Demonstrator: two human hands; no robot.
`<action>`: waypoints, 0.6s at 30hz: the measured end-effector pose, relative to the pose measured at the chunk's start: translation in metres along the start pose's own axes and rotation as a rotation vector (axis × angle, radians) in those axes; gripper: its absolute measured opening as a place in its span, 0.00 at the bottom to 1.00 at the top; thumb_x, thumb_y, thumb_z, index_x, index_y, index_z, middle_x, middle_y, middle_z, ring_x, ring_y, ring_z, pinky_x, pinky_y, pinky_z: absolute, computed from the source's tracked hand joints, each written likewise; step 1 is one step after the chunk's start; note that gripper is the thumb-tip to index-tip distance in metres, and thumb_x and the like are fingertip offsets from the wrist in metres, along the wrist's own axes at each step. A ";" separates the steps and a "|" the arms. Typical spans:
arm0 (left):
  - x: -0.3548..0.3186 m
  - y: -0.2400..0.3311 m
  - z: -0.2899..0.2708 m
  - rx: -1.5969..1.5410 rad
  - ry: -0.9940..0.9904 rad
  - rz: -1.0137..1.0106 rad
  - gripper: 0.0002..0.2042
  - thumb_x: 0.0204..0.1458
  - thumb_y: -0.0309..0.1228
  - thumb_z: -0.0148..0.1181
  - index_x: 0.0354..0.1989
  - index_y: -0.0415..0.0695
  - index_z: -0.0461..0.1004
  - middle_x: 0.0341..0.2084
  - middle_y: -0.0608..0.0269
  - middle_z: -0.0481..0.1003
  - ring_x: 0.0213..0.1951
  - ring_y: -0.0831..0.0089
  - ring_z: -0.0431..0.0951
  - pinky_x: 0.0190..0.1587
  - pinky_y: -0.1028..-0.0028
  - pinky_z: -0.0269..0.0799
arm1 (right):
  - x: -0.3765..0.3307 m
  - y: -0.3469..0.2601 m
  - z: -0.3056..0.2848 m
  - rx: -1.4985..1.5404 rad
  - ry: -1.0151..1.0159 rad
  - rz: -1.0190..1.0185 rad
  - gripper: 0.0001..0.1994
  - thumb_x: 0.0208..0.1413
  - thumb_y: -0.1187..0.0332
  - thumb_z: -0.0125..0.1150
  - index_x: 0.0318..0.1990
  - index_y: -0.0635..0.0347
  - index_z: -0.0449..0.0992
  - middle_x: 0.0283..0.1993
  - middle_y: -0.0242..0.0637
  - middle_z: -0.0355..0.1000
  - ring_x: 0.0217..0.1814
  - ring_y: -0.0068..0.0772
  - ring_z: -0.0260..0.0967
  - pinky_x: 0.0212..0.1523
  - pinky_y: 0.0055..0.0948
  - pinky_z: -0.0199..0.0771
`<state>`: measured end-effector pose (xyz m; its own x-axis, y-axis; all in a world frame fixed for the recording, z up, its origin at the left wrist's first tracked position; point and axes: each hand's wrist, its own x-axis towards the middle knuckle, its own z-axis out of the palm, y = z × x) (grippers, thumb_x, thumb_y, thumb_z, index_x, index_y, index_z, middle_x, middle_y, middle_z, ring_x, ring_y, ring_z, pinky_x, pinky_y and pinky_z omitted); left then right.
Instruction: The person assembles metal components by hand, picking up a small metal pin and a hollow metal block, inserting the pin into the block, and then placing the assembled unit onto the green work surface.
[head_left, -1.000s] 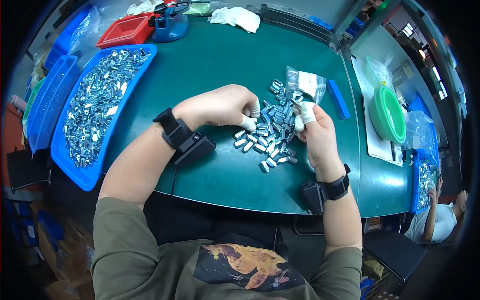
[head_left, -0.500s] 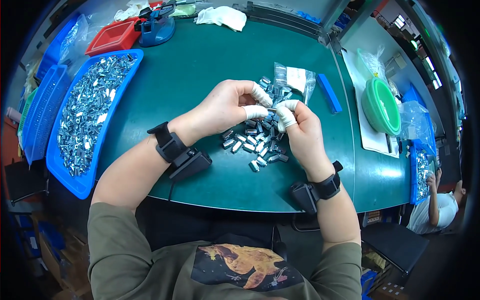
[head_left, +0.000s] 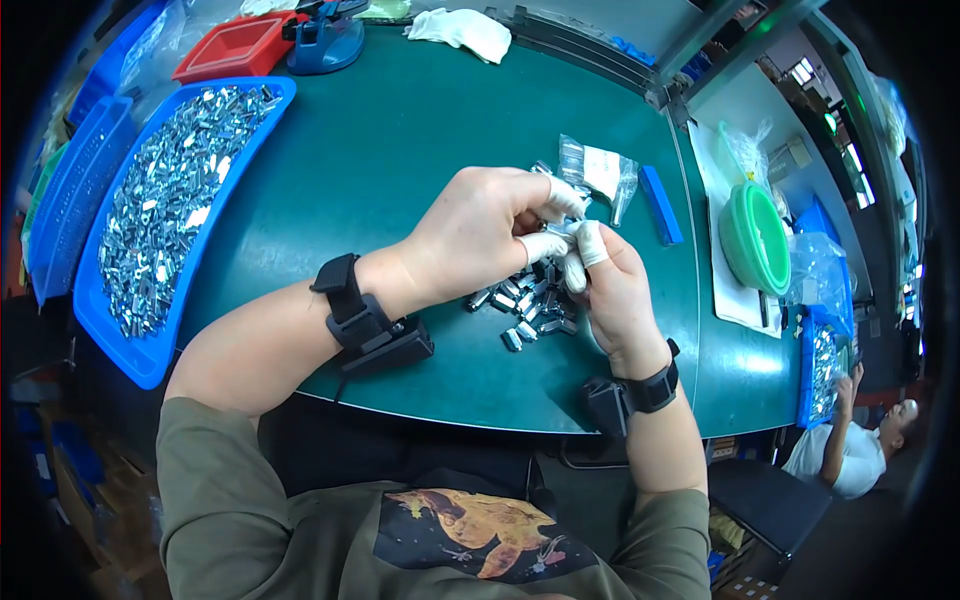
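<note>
Green and smooth, the worktable (head_left: pixel 380 120) spreads beneath both hands, whose fingertips, in white finger covers, meet above a loose pile of metal pieces (head_left: pixel 525 305). The right hand (head_left: pixel 620 290) pinches a small metal piece (head_left: pixel 564 230) between thumb and forefinger, mostly covered by the fingers; the left hand (head_left: pixel 470 230) curls in against it, though I cannot tell whether it grips too. Just beyond the pile lies a clear plastic bag (head_left: pixel 602 172) with a white label, then a blue bar (head_left: pixel 660 205). Farther right stand green bowls (head_left: pixel 736 240); well to the left sits a blue tray (head_left: pixel 147 365) full of similar pieces, with a red tray (head_left: pixel 197 68) beyond it. At far right, a co-worker (head_left: pixel 842 462) wears a white top.
</note>
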<state>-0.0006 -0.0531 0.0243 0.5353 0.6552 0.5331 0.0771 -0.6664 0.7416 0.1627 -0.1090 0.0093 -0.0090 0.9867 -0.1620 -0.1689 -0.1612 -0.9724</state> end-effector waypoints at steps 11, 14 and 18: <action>-0.003 -0.003 -0.004 -0.015 -0.038 0.035 0.16 0.36 0.22 0.64 0.37 0.40 0.72 0.27 0.60 0.75 0.31 0.75 0.76 0.34 0.79 0.71 | 0.000 0.002 -0.004 -0.063 -0.086 -0.030 0.11 0.59 0.64 0.43 0.31 0.61 0.69 0.20 0.24 0.62 0.19 0.12 0.53 0.18 0.13 0.50; -0.002 -0.001 -0.004 -0.061 -0.046 0.031 0.15 0.37 0.23 0.63 0.37 0.40 0.72 0.27 0.60 0.75 0.30 0.76 0.76 0.33 0.80 0.71 | -0.001 0.002 -0.008 -0.038 -0.119 -0.014 0.11 0.59 0.64 0.43 0.31 0.61 0.69 0.20 0.24 0.62 0.19 0.12 0.53 0.18 0.13 0.51; 0.006 -0.015 -0.010 -0.112 0.063 -0.034 0.12 0.38 0.24 0.61 0.34 0.40 0.73 0.25 0.57 0.74 0.28 0.72 0.76 0.30 0.77 0.71 | 0.001 0.002 -0.005 -0.096 -0.048 -0.056 0.12 0.59 0.62 0.43 0.32 0.61 0.69 0.19 0.24 0.61 0.18 0.12 0.52 0.18 0.13 0.50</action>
<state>-0.0072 -0.0359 0.0203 0.4796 0.7002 0.5288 -0.0022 -0.6017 0.7988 0.1669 -0.1086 0.0063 -0.0495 0.9936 -0.1013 -0.0757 -0.1049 -0.9916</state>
